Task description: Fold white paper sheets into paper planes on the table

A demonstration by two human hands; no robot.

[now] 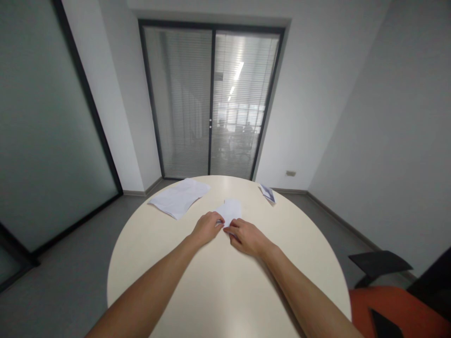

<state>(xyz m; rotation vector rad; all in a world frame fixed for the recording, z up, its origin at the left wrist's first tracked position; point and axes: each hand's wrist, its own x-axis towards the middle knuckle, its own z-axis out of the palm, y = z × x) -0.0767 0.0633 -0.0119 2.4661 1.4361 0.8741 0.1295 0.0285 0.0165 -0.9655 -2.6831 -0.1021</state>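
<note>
A small folded sheet of white paper (231,209) lies on the round cream table (225,291), just beyond my hands. My left hand (207,227) has its fingers curled and pressed onto the paper's near left edge. My right hand (245,236) pinches the near corner of the same sheet with fingers closed. Both hands meet at the paper's near edge. The part of the sheet under my fingers is hidden.
A loose stack of white sheets (179,197) lies at the table's far left. A small printed leaflet (268,193) sits at the far right edge. An orange and black chair (398,305) stands at the lower right. Glass doors with blinds (211,101) are behind the table.
</note>
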